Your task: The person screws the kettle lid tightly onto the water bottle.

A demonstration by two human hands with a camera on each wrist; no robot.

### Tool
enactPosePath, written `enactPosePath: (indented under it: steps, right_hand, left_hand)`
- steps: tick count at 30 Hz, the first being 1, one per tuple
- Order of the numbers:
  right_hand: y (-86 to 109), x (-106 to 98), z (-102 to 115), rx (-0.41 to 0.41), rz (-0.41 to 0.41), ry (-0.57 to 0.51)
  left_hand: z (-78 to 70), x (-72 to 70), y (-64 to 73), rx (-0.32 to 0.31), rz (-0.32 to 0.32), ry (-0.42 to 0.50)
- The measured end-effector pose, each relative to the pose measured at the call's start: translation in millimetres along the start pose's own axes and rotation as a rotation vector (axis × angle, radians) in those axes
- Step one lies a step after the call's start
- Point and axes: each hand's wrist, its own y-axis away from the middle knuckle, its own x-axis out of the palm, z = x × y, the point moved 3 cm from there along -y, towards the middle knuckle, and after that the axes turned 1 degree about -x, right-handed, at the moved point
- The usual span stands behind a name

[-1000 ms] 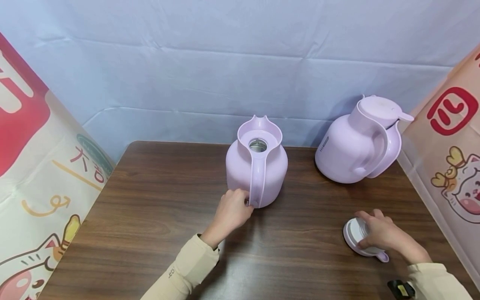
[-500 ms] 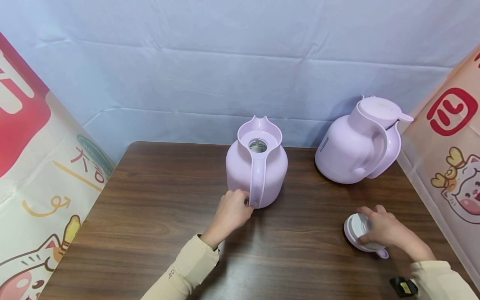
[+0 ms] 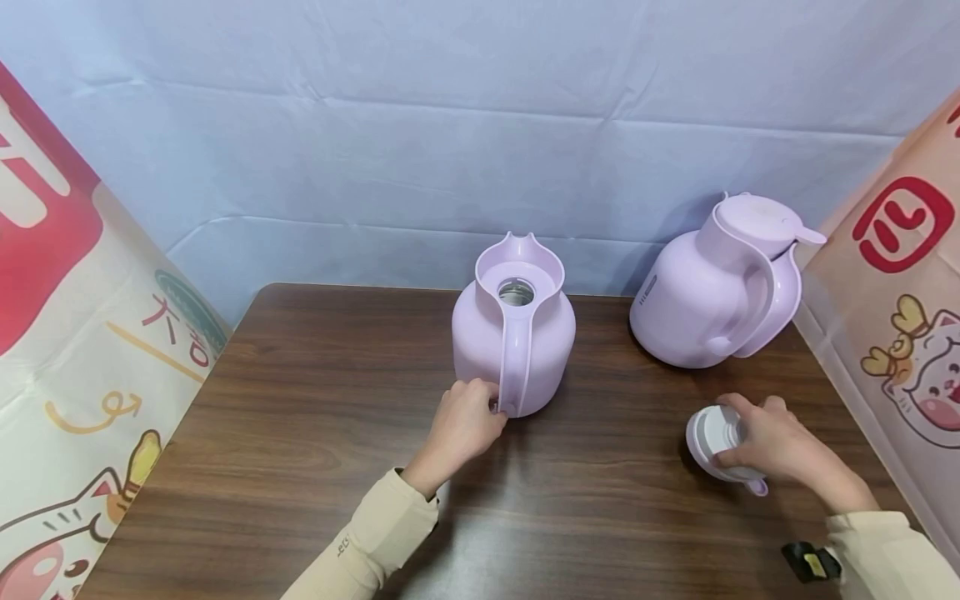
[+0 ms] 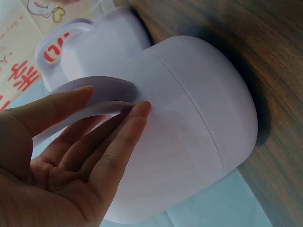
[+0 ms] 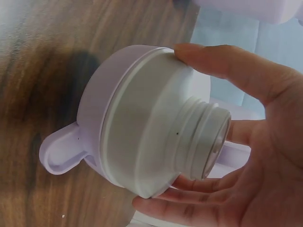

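So, right hand point(image 3: 783, 450) – fingers clamped around a lid point(image 3: 716, 437) – while left hand point(image 3: 467, 421) pinches a lilac jug handle point(image 3: 516, 350).

Lidded jug point(image 3: 686, 304) on brown table point(image 3: 330, 383); blue backdrop point(image 3: 450, 133); 2 printed panels point(image 3: 82, 333) point(image 3: 877, 300).

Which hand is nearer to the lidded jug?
Right. The right hand, holding the loose lid, is in front of the lidded jug; the left hand is farther left, at the handle of the open jug.
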Motion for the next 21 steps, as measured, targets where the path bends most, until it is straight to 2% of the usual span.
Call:
enactPosePath:
  steps: [14,21]
  right_hand:
    - [-5.2,-11,16,-0.049,-0.05,-0.011]
    - [-8.6,-18,23,-0.072,-0.07,0.0]
  left_hand:
    - [0.8,0.4,-0.2,-0.001,-0.004,0.003]
    - [1.2,-0.3,-0.8,-0.005,0.013,0.024]
